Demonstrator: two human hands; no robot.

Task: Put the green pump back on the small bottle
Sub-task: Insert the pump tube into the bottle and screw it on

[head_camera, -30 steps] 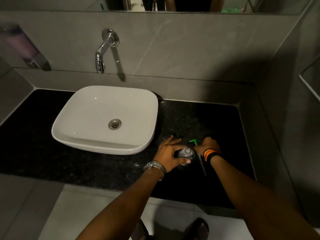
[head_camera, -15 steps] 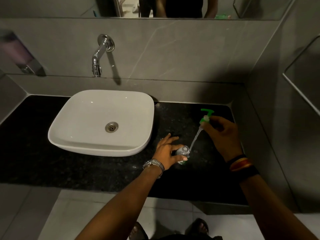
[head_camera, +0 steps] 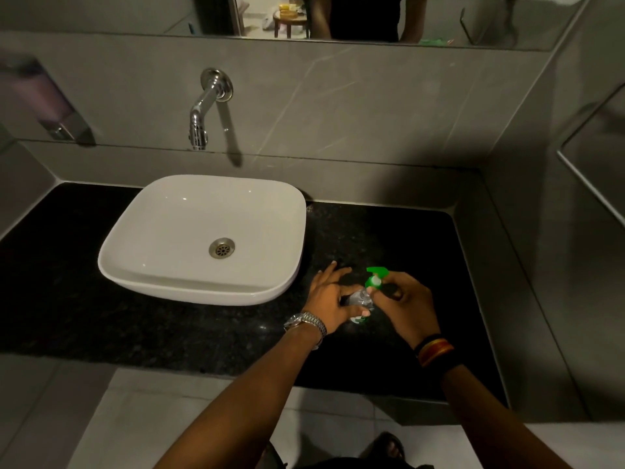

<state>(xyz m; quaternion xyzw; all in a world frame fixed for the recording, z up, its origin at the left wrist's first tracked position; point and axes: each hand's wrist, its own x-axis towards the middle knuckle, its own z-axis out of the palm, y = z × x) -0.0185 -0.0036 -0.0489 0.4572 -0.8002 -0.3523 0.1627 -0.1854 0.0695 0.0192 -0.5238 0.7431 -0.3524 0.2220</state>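
Observation:
A small clear bottle [head_camera: 359,300] stands on the black stone counter [head_camera: 169,326], right of the basin. My left hand [head_camera: 333,301] wraps around its body from the left. The green pump [head_camera: 374,276] sits right above the bottle's neck, and my right hand [head_camera: 404,301] pinches its collar from the right. The pump's tube is hidden, seemingly inside the bottle. The lower part of the bottle is covered by my fingers.
A white basin [head_camera: 203,238] sits on the counter to the left, under a chrome wall tap [head_camera: 203,110]. A soap dispenser [head_camera: 44,103] hangs on the left wall. Grey walls close the counter at the back and right. A mirror runs along the top.
My right hand lifted the pump from the counter, raised it with its tube over the bottle, then lowered it onto the neck. My left hand stayed on the bottle.

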